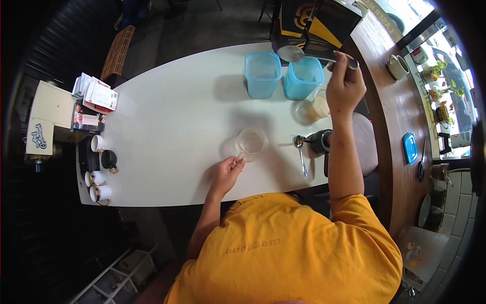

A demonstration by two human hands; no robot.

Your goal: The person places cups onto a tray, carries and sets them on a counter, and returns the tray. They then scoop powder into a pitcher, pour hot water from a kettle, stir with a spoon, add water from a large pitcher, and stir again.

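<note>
My left hand [228, 175] pinches the handle of a clear glass cup [251, 142] standing upright on the white table. My right hand [346, 83] is raised at the upper right, its fingers closed round the handle of a metal ladle [291, 53]. The ladle's bowl hangs over the rims of two blue translucent plastic containers, the left one [263, 78] and the right one [302, 81]. Below my right hand, partly behind the wrist, stands a clear vessel with pale beige contents [321, 105]. A metal spoon [302, 159] lies beside a black round container [319, 142] near my right forearm.
Several white cups [101, 192] stand on the white table's [167, 126] left end, near papers [98, 93]. Black-and-yellow boxes [329, 25] rise behind the blue containers. Along the right, a wooden counter [385, 101] carries a mug [398, 67] and a blue lid [410, 148].
</note>
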